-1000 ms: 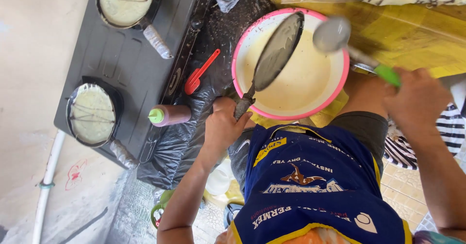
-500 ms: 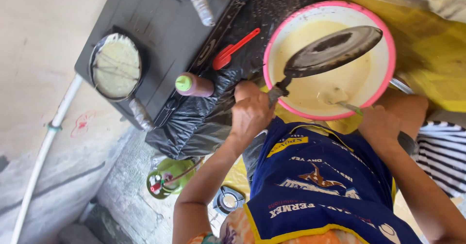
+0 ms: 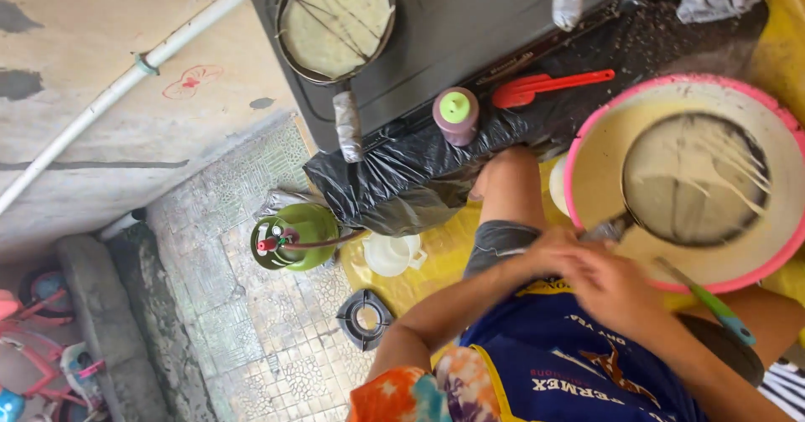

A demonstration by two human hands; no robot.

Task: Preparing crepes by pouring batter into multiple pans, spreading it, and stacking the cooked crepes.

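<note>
Both hands meet at the handle of a small dark pan (image 3: pixel 694 179), which hangs over a big pink-rimmed bowl (image 3: pixel 587 149) of pale batter on the right. The left hand (image 3: pixel 549 250) is closed around the pan's handle. The right hand (image 3: pixel 612 288) lies curled over it, just beside the handle, but whether it grips the handle too cannot be told. The pan's dark face is streaked with thin strings of batter and tilts a little, with batter running off it toward the bowl. A ladle with a green handle (image 3: pixel 713 304) rests in the bowl at the near edge, untouched by either hand.

On the far side, a black stove top (image 3: pixel 453 19) carries another pan (image 3: pixel 335 19) holding a round, pale crepe crossed by darker lines. It looks well set, so one crepe seems nearly cooked while the pan in hand seems only just coated and not yet on the heat. The bowl looks well filled, so plenty of batter is left.

Between stove and bowl, on a crumpled black plastic sheet (image 3: pixel 394 187), stand a squeeze bottle with a green cap (image 3: pixel 456 113) and a red spatula (image 3: pixel 545 86). Down on the tiled floor to the left sit a green gas cylinder (image 3: pixel 293 236) and a white cup (image 3: pixel 392 254).
</note>
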